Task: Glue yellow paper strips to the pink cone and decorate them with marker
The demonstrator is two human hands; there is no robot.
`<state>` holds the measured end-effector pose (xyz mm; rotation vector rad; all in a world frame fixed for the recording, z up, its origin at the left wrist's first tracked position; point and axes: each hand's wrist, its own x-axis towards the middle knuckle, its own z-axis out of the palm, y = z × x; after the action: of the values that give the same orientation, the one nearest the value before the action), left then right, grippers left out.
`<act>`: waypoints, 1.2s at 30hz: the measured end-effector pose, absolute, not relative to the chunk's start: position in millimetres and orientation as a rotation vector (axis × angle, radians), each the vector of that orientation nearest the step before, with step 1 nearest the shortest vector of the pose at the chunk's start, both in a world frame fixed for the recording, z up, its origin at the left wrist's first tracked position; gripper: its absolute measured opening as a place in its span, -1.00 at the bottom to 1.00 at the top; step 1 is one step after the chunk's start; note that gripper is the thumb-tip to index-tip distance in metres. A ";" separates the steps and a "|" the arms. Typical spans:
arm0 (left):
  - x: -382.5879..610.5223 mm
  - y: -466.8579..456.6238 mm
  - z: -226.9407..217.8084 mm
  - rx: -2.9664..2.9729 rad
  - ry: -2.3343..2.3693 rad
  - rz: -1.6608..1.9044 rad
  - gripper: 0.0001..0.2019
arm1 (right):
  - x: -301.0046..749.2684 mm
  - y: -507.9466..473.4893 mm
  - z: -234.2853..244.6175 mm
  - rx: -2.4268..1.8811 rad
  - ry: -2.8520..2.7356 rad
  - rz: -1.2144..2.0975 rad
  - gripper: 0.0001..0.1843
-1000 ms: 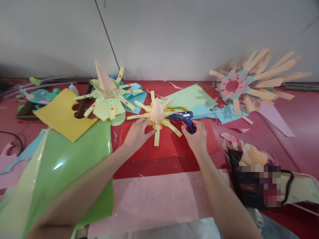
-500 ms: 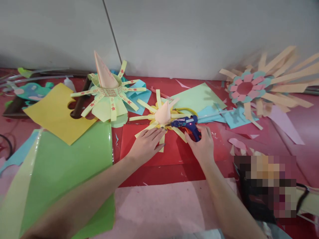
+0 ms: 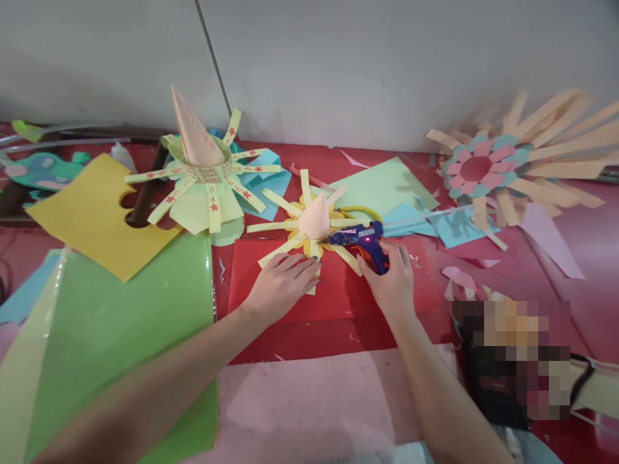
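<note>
A small paper flower (image 3: 293, 243), with pale yellow strips fanning out and a peach cone (image 3: 316, 218) at its middle, lies on a red sheet. My left hand (image 3: 283, 283) has its fingers and thumb closed at a front strip of the flower. My right hand (image 3: 394, 274) grips the handle of a blue hot glue gun (image 3: 370, 240), whose small red light is lit. The gun's nozzle points left, at the foot of the cone. Behind the gun sticks out a long clear glue stick (image 3: 425, 214).
A taller paper piece with a cone (image 3: 196, 138) stands at the back left, beside yellow card (image 3: 91, 212) and a green sheet (image 3: 135, 341). A paper ring with long peach strips (image 3: 546, 151) leans at the right. Pale green card (image 3: 382, 183) and blue scraps (image 3: 459, 229) lie behind.
My left fingers have drawn closer together over the front strip. The glue gun stays at the cone's foot in my right hand. The view has shifted slightly.
</note>
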<state>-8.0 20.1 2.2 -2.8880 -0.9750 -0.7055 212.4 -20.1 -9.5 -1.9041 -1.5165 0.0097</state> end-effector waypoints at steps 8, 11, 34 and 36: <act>-7.2 20.0 2.4 -2.831 -0.911 -0.789 -0.83 | 211.7 -20.5 -6.1 -1.866 -1.531 0.028 -0.71; -7.1 20.0 2.1 -2.838 -0.922 -0.775 -0.83 | 211.0 -20.4 -4.5 -1.865 -1.545 0.027 -0.72; -7.0 21.1 3.1 -2.822 -0.886 -0.788 -0.83 | 212.2 -20.9 -4.9 -1.838 -1.588 0.008 -0.73; -7.0 21.1 2.6 -2.823 -0.881 -0.778 -0.83 | 211.8 -20.7 -4.5 -1.846 -1.588 0.007 -0.72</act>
<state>-7.0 21.1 2.6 -2.8232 -0.8809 -0.7780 211.8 -20.7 -4.5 -1.8457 -1.5876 0.0072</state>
